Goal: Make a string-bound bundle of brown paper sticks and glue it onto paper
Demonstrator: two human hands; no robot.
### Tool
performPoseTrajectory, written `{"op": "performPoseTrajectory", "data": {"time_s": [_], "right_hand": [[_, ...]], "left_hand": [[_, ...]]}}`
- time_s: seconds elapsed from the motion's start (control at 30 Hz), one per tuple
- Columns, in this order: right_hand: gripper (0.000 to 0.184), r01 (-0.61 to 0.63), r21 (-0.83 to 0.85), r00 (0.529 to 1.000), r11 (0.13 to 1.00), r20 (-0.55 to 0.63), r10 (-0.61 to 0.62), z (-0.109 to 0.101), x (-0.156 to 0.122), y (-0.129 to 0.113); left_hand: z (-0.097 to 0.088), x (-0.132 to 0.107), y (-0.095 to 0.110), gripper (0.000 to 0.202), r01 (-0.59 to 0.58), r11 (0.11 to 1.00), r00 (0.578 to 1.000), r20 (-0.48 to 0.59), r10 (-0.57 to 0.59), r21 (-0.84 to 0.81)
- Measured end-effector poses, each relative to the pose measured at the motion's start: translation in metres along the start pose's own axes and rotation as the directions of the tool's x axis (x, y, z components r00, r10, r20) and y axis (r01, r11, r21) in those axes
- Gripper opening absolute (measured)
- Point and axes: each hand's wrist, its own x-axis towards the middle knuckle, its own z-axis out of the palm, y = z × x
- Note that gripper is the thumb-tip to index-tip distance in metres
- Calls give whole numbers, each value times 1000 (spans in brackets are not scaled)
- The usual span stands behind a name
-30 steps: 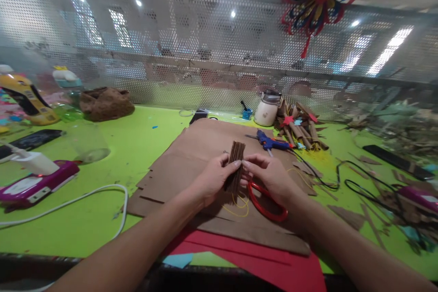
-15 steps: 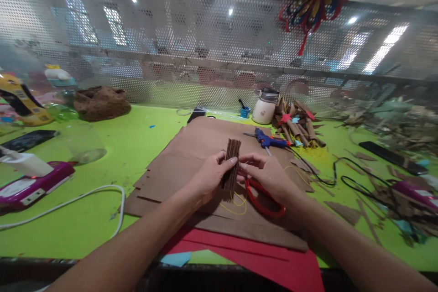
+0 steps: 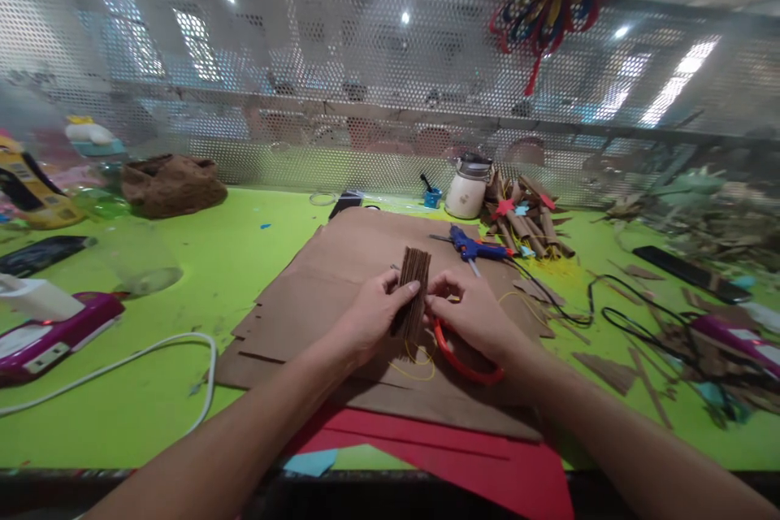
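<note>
My left hand [image 3: 379, 310] grips a bundle of thin brown cardboard strips [image 3: 415, 280], thumb across its front. The bundle stands nearly upright above a stack of brown cardboard sheets [image 3: 359, 240]. At its right side, the bent fingers of my right hand [image 3: 466, 313] are pinched together against the strips. Whatever may be between those fingertips is hidden. A loop of yellow string [image 3: 420, 374] hangs or lies just below the bundle. Under my right hand is a red looped handle [image 3: 469, 374], apparently of scissors, its other end out of sight.
A blue glue gun [image 3: 475, 245] with a black cord lies behind my right hand. Farther back are a white jar [image 3: 468, 193] and rolled brown pieces [image 3: 530, 227]. Cardboard scraps [image 3: 606, 372] litter the right; a purple power strip [image 3: 58, 333] and clear cup [image 3: 146, 264] are left.
The view has shifted slightly. My right fingers have curled closer together at the bundle's edge, and the bundle is turned a little, showing more strips. My left hand keeps its grip.
</note>
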Motion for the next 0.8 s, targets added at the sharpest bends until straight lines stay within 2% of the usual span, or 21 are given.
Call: {"op": "performPoseTrajectory", "data": {"time_s": [0.13,0.23,0.33,0.43,0.57,0.67,0.8], "right_hand": [[5,-25,-25,1000,999,-17,24,0,3,0],[5,-17,-145,997,989,-80,6,0,5,5],[6,12,-233,990,972,-134,-44,2,4,7],[6,78,-313,974,947,-179,-139,5,0,6],[4,121,-346,965,930,-178,-192,4,0,5],[5,113,-314,976,943,-140,-164,0,3,6],[13,-22,-40,1000,999,-22,21,-7,8,9]], "left_hand": [[2,-2,-1,25,36,999,999,38,-36,-4],[3,-3,-2,24,98,995,993,59,-97,-13],[3,-3,-4,26,120,992,990,83,-117,-31],[3,-2,-6,32,100,991,987,134,-88,-84],[2,-2,-5,34,127,988,977,181,-110,-83],[4,-4,-3,31,159,986,967,212,-144,-54],[8,-7,0,31,152,987,962,239,-134,-59]]}}
